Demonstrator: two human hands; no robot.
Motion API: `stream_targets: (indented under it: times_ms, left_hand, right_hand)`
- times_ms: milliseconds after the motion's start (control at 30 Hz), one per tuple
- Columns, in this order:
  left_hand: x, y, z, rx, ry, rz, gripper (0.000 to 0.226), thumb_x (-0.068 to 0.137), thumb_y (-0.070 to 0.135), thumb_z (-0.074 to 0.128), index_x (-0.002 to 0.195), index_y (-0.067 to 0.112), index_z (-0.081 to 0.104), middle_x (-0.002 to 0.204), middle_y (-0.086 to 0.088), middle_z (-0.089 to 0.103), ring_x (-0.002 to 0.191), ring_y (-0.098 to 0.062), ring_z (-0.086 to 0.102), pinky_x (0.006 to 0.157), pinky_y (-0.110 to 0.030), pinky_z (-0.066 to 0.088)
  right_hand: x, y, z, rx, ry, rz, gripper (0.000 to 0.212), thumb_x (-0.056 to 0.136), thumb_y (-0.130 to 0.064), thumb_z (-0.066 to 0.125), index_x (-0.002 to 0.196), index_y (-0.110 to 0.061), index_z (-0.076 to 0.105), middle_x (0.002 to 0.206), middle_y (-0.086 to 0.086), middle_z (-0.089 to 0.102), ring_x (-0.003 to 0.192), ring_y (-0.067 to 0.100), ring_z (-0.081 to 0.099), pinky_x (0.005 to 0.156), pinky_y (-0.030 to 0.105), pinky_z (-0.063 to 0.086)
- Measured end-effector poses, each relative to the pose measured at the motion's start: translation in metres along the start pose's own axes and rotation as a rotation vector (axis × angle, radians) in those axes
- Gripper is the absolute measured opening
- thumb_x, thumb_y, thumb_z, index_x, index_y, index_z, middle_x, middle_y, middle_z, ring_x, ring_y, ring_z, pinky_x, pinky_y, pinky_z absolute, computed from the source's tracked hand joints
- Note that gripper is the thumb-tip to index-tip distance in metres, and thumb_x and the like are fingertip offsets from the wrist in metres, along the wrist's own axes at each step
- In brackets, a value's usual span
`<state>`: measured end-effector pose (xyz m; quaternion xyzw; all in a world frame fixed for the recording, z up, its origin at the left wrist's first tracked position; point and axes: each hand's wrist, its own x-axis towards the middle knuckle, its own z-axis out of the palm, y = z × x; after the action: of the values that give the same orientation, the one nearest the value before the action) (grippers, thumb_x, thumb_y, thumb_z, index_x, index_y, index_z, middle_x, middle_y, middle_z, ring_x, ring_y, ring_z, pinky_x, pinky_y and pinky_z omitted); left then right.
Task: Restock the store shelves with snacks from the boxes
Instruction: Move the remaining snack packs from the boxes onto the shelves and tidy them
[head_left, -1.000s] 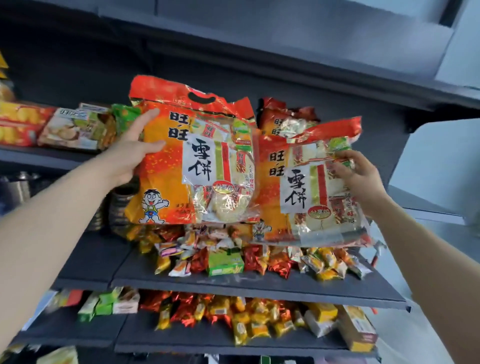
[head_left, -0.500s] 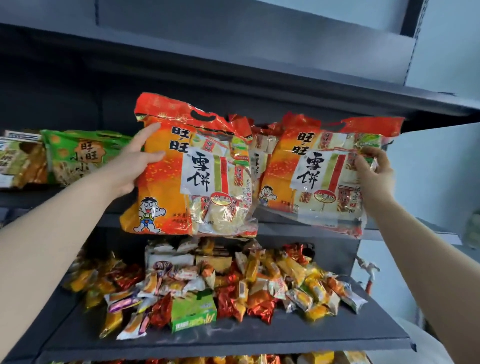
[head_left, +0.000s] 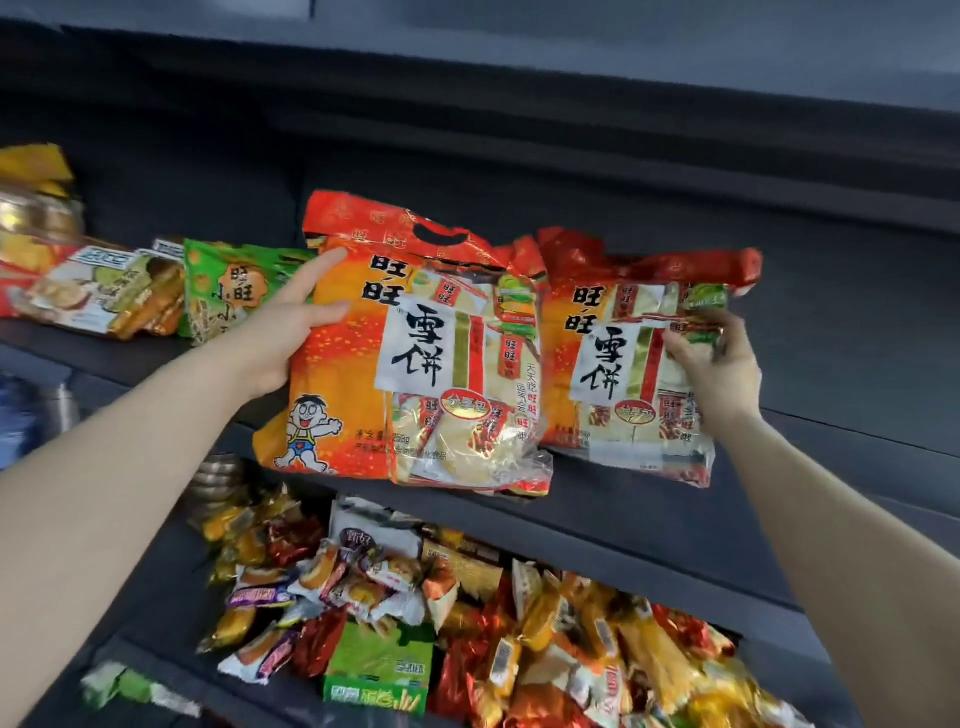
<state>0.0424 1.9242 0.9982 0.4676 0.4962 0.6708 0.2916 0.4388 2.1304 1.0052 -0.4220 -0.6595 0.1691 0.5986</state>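
Crinkly orange plastic marked both big cracker bags, judged light, slippery and brittle inside: the left bag (head_left: 410, 358) was gripped at its side by the left hand (head_left: 288, 332), its fingers wrapped round the edge, the right bag (head_left: 631, 358) pinched by the right hand (head_left: 719, 364), both at the shelf (head_left: 831, 441) edge.

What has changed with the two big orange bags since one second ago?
The right bag went from tilted, low and in front of the shelf up and back onto the shelf, nearly upright beside the left bag. Both hands, left and right, keep their grips.
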Motion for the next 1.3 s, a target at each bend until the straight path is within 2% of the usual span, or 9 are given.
stream_targets:
  times_ms: [333,400,500,567,667,833,967,1133,1300]
  left_hand:
    - [0.012,-0.006,0.050,-0.042,-0.021,0.014,0.058,0.100,0.008,0.050,0.139,0.051,0.045,0.127,0.009,0.064,0.101,-0.017,0.070,0.069,-0.036,0.058]
    - [0.015,-0.005,0.071,-0.068,-0.056,0.023,0.058,0.100,0.008,0.051,0.139,0.051,0.046,0.131,0.007,0.061,0.108,-0.021,0.067,0.072,-0.038,0.058]
    - [0.019,-0.003,0.114,-0.099,-0.129,0.055,0.058,0.100,0.007,0.052,0.140,0.049,0.045,0.128,0.007,0.063,0.105,-0.018,0.069,0.071,-0.035,0.059]
    - [0.019,-0.001,0.147,-0.105,-0.181,0.078,0.058,0.100,0.009,0.053,0.140,0.049,0.044,0.126,0.009,0.061,0.103,-0.016,0.068,0.069,-0.033,0.059]
    - [0.021,-0.005,0.192,-0.061,-0.280,0.145,0.057,0.100,0.012,0.053,0.140,0.051,0.041,0.134,0.007,0.056,0.113,-0.017,0.063,0.083,-0.037,0.058]
    - [0.028,-0.024,0.243,0.609,-0.335,0.477,0.058,0.104,0.025,0.047,0.147,0.055,0.024,0.153,0.004,0.039,0.124,-0.020,0.050,0.108,-0.048,0.042]
    - [0.030,-0.044,0.260,1.256,-0.318,0.580,0.081,0.091,0.045,0.065,0.154,0.046,0.015,0.164,0.001,0.009,0.149,-0.027,0.008,0.117,-0.050,0.023]
    - [0.040,-0.079,0.266,1.509,-0.286,0.532,0.106,0.078,0.054,0.074,0.155,0.044,0.002,0.164,-0.006,-0.015,0.150,-0.034,-0.016,0.118,-0.062,0.008]
    - [0.043,-0.093,0.259,1.570,-0.232,0.564,0.101,0.083,0.048,0.073,0.154,0.043,0.002,0.164,-0.005,-0.014,0.150,-0.034,-0.017,0.115,-0.069,0.009]
  right_hand:
    - [0.036,0.023,0.012,-0.611,-0.092,-0.207,0.050,0.094,-0.038,0.065,0.136,-0.018,0.048,0.138,0.019,0.041,0.125,0.041,0.042,0.105,0.054,0.042]
    - [0.025,0.004,0.006,-0.481,-0.036,-0.307,0.038,0.099,-0.040,0.055,0.129,-0.016,0.053,0.130,0.015,0.050,0.115,0.034,0.051,0.094,0.043,0.046]
    - [0.002,-0.029,-0.005,-0.013,-0.283,-0.028,0.042,0.101,-0.055,0.044,0.133,-0.029,0.047,0.115,-0.001,0.066,0.099,0.019,0.067,0.081,0.031,0.048]
    - [-0.005,-0.034,-0.018,0.216,-0.455,0.192,0.046,0.095,-0.050,0.060,0.135,-0.034,0.043,0.108,-0.002,0.074,0.092,0.018,0.074,0.075,0.032,0.055]
    - [-0.003,-0.021,-0.050,0.321,-0.341,0.254,0.059,0.085,-0.031,0.078,0.136,-0.029,0.047,0.107,0.001,0.076,0.090,0.020,0.075,0.076,0.041,0.061]
    - [0.016,0.016,-0.139,0.243,-0.104,0.158,0.068,0.081,-0.034,0.082,0.138,-0.033,0.046,0.117,-0.001,0.072,0.095,0.021,0.074,0.082,0.048,0.061]
    - [0.027,0.043,-0.206,0.121,0.142,0.100,0.078,0.077,-0.042,0.084,0.142,-0.036,0.043,0.132,-0.006,0.063,0.109,0.016,0.068,0.097,0.046,0.054]
    - [0.035,0.074,-0.234,0.018,0.239,0.097,0.070,0.086,-0.035,0.077,0.145,-0.039,0.038,0.132,-0.002,0.063,0.103,0.015,0.069,0.096,0.047,0.055]
    - [0.040,0.094,-0.210,-0.044,0.206,0.099,0.075,0.093,-0.032,0.069,0.151,-0.049,0.024,0.150,-0.008,0.048,0.111,0.016,0.061,0.101,0.041,0.048]
